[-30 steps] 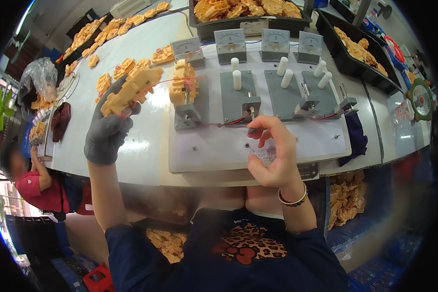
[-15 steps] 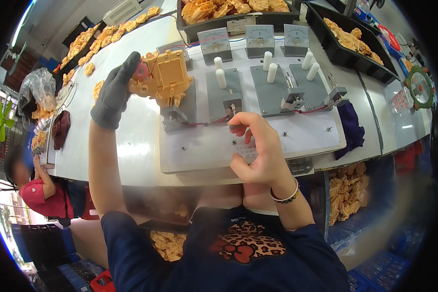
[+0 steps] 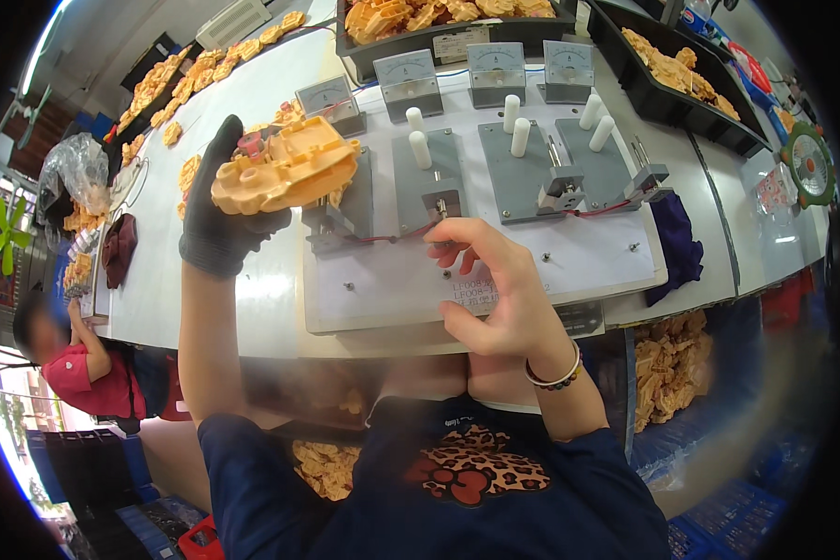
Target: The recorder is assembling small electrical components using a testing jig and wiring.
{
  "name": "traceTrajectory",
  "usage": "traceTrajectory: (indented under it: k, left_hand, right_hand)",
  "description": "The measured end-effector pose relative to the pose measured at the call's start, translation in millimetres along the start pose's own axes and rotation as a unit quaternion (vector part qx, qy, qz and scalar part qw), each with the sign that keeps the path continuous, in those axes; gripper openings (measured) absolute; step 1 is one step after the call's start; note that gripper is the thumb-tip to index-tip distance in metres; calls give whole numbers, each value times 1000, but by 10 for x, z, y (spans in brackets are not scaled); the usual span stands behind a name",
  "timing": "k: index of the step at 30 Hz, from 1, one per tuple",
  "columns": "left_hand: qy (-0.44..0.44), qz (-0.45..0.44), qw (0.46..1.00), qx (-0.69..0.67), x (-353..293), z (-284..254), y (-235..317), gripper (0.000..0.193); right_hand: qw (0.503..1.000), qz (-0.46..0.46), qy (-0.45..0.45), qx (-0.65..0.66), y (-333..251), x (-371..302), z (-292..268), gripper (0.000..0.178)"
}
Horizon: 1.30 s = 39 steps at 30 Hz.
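My left hand [image 3: 217,229], in a dark grey glove, grips a yellow-orange moulded plastic housing [image 3: 294,166] with a small reddish piece on it. It is held tilted over the left end of a test board [image 3: 392,303]. My bare right hand [image 3: 499,294] hovers above the board's front edge, fingers curled and apart from the thumb, with nothing visible in it. Close to its fingertips stands a grey fixture plate [image 3: 411,201] with white pegs [image 3: 420,149] and a metal clamp [image 3: 441,203]. More orange plastic shows behind the held housing, partly hidden.
Analog meters [image 3: 497,70] line the board's back. Black trays of similar housings [image 3: 457,42] stand behind and at the far right [image 3: 681,84]. Loose housings [image 3: 219,70] lie along the left table. A purple cloth [image 3: 674,250] and small fan [image 3: 805,166] are right; a person [image 3: 89,364] sits left.
My left hand has turned the housing, so its square-framed face has tipped from view, and drawn it slightly left and nearer. My right hand stays nearly in place, fingers still apart.
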<state>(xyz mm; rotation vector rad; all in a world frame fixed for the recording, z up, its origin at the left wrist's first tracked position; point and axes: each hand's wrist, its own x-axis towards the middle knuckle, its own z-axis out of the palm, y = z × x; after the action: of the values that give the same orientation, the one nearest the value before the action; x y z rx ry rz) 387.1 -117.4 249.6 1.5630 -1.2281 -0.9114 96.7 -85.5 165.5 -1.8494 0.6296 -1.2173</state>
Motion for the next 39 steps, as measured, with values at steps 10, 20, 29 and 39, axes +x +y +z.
traceTrajectory:
  k: [10, 20, 29, 39]
  left_hand:
    - [-265, -71, 851, -449, 185, 105, 87, 49]
    - [-156, 425, 844, 288, 637, 624, 351, 45]
    - [-286, 174, 832, 442, 330, 1038, 584, 55]
    - [-259, 229, 824, 448, 280, 955, 403, 55]
  right_hand:
    - [1000, 5, 6, -5, -24, -8, 10, 54]
    - [1000, 3, 5, -10, -76, -20, 51, 54]
    - [999, -18, 8, -29, -25, -11, 38, 56]
    - [1000, 14, -2, -22, 3, -41, 25, 66]
